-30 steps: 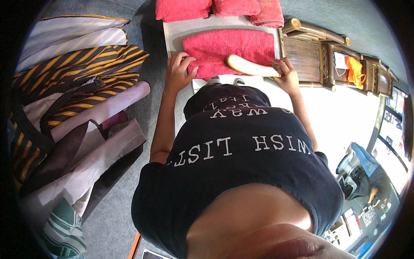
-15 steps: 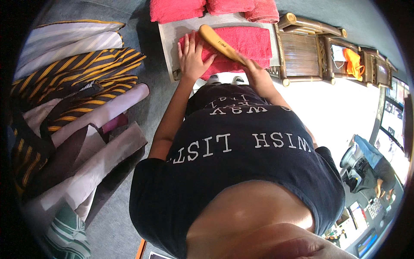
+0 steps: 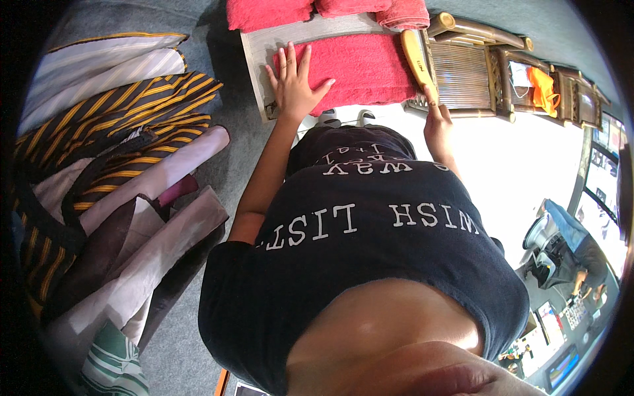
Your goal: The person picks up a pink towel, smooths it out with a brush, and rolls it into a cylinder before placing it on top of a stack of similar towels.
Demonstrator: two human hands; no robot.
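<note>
A folded red towel (image 3: pixel 360 69) lies on a small grey wooden table (image 3: pixel 264 49). My left hand (image 3: pixel 294 86) rests flat on the towel's left end, fingers spread and pointing away from me. At the right end, my right hand (image 3: pixel 436 119) grips the handle of a wooden brush (image 3: pixel 416 61). The brush's long light-brown back faces up, and its head is over the towel's right edge. Its bristle side is hidden from view.
Folded red towels (image 3: pixel 271 12) line the table's far edge. Bamboo chairs (image 3: pixel 462 76) stand to the right, one with an orange bag (image 3: pixel 543 91) on it. Striped cloths (image 3: pixel 132 105) and fabric rolls (image 3: pixel 165 171) lie at left. Another person (image 3: pixel 584 257) sits at a desk, lower right.
My right hand has swept the brush rightward from the towel's left part to its right edge, and the brush stands more upright in the picture. My left hand stays on the towel, fingers more spread.
</note>
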